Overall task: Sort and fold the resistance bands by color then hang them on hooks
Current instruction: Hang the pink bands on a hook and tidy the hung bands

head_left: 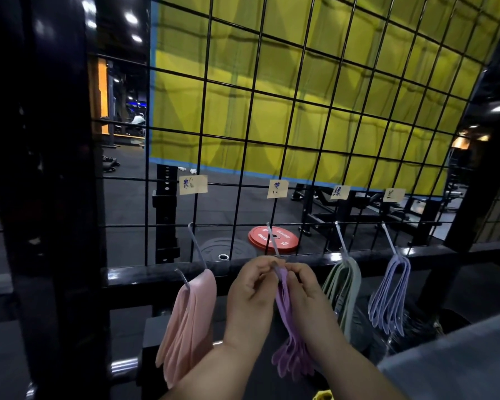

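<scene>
Pink bands (189, 321) hang folded from the hook at lower left of the wire grid (300, 111). At lower centre, the left hand (251, 295) and right hand (303, 287) pinch the top of a purple bundle (290, 336) at the second hook (272, 241), apparently mid-hanging. Green bands (344, 290) and pale blue bands (390, 293) already hang at lower right. Purple looks like the last colour outstanding.

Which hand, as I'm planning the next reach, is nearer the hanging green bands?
Right. The right hand pinches the purple bands just left of the green bands; the left hand is farther left, on the purple bands' other side.
</scene>
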